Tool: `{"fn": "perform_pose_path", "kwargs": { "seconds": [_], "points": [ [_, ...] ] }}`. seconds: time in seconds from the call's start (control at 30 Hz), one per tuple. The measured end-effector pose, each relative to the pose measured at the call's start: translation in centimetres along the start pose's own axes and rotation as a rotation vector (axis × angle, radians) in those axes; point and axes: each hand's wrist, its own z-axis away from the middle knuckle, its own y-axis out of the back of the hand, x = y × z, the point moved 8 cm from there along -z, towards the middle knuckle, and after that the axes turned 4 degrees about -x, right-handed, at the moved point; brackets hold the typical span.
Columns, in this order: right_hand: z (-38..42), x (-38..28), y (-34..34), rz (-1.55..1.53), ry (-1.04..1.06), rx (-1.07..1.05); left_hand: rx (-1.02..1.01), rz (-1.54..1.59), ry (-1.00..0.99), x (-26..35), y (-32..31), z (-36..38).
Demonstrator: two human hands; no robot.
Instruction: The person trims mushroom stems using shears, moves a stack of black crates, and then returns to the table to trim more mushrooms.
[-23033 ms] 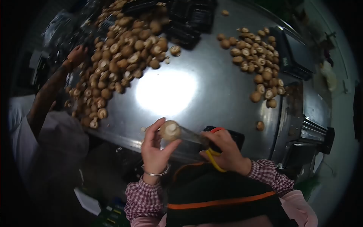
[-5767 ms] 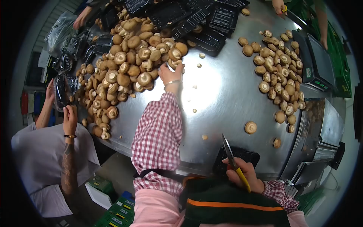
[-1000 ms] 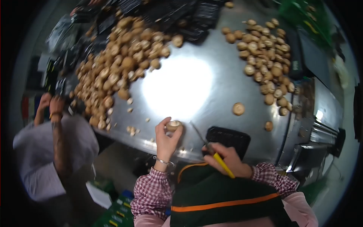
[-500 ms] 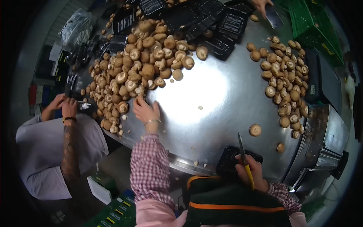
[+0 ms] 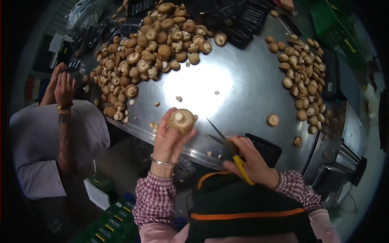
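My left hand (image 5: 169, 139) holds up a shiitake mushroom (image 5: 181, 120), its pale underside and stem turned toward me. My right hand (image 5: 253, 162) grips yellow-handled scissors (image 5: 239, 164), and their blades are spread and point toward the mushroom, apart from it. Just beyond my right hand lies a black plastic tray (image 5: 265, 149), partly hidden by the hand. A large heap of shiitake mushrooms (image 5: 142, 60) spreads over the left of the metal table (image 5: 202, 89). Small cut stem pieces (image 5: 153, 125) lie near my left hand.
A second mushroom pile (image 5: 302, 77) is on the right, with a single mushroom (image 5: 273, 120) nearer me. Black trays (image 5: 243, 24) are stacked at the back, beside a phone (image 5: 290, 25). A green crate (image 5: 338, 32) stands far right. A co-worker (image 5: 60, 137) is at the left.
My left hand has come back from the heap with a mushroom in it. The scissors in my right hand have moved left and their blades have spread. The co-worker's hands have lifted.
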Motion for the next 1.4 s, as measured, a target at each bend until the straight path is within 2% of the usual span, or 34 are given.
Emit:
{"fn": "perform_pose_path", "kwargs": {
  "seconds": [0.07, 0.13, 0.33, 0.4, 0.43, 0.47, 0.5, 0.63, 0.67, 0.73, 0.8, 0.87, 0.9, 0.93, 1.0, 1.03, 1.07, 1.13, 1.2, 1.27, 1.3, 1.33, 1.4],
  "points": [
    [-0.2, -0.5, 0.1, 0.075, 0.010, 0.015, -0.037, -0.037, -0.007, -0.8, -1.6, 1.2],
    [-0.2, -1.3, 0.3, 0.339, 0.062, 0.018, -0.005, -0.247, -0.138, -0.7, -2.6, 2.2],
    [0.6, -0.5, -0.4, 0.263, 0.068, -0.001, 0.093, -0.467, -0.263, -0.9, -4.7, 4.1],
    [1.2, 0.0, -0.5, 0.229, 0.052, 0.008, 0.307, -0.699, -0.103, -1.6, -3.3, 4.4],
    [1.8, 0.8, -1.2, 0.226, 0.156, 0.049, 0.346, -0.722, -0.092, -2.0, -2.6, 4.3],
    [2.1, 1.6, -1.7, 0.237, 0.105, -0.035, 0.369, -0.745, -0.078, -2.5, -1.2, 4.4],
    [2.3, 3.2, -2.3, 0.209, -0.023, -0.068, 0.363, -0.724, -0.077, -3.1, -0.1, 4.2],
    [4.3, 6.1, -1.3, -0.056, -0.166, -0.060, 0.275, -0.685, -0.098, -5.6, 3.4, 1.5],
    [4.9, 6.3, -0.9, -0.174, -0.222, -0.066, 0.302, -0.675, 0.026, -7.0, 4.1, 0.5],
    [6.1, 5.5, 1.5, -0.160, -0.136, 0.130, 0.357, -0.769, 0.211, -9.2, 2.6, -1.8],
    [6.9, 4.1, 3.8, -0.227, -0.111, 0.190, 0.040, -0.857, 0.282, -13.1, -0.6, -6.7],
    [7.8, 3.8, 6.0, -0.320, -0.105, 0.376, -0.199, -0.581, 0.267, -16.0, -8.4, -9.5],
    [8.2, 3.2, 7.3, -0.354, -0.179, 0.405, -0.241, -0.685, 0.223, -16.6, -9.6, -11.5],
    [8.7, 3.6, 8.2, -0.340, -0.140, 0.486, -0.282, -0.782, 0.173, -17.1, -11.1, -13.3],
    [9.6, 4.8, 9.1, -0.372, -0.270, 0.504, -0.333, -1.264, -0.139, -15.7, -15.6, -14.3],
    [10.1, 5.2, 9.4, -0.517, -0.334, 0.518, -0.411, -1.407, -0.073, -17.5, -15.7, -14.8],
    [10.1, 5.4, 9.5, -0.531, -0.331, 0.523, -0.487, -1.555, 0.005, -19.5, -15.4, -15.0],
    [10.4, 6.0, 9.7, -0.596, -0.322, 0.639, -0.884, -1.768, -0.219, -24.5, -16.6, -13.3],
    [10.1, 5.4, 10.1, -0.402, -0.227, 0.649, -0.825, -1.769, -0.395, -26.0, -17.2, -12.3],
    [10.3, 5.6, 9.7, -0.402, -0.285, 0.571, -0.753, -1.830, -0.327, -26.8, -15.5, -12.9],
    [10.3, 5.2, 10.0, -0.376, -0.192, 0.588, -0.723, -1.761, -0.286, -26.3, -14.9, -13.3],
    [10.7, 5.7, 9.8, -0.391, -0.215, 0.585, -0.697, -1.691, -0.270, -25.6, -14.8, -14.3],
    [11.3, 6.7, 10.1, -0.279, -0.247, 0.631, -0.461, -1.759, -0.440, -23.2, -14.6, -15.6]
  ]
}}
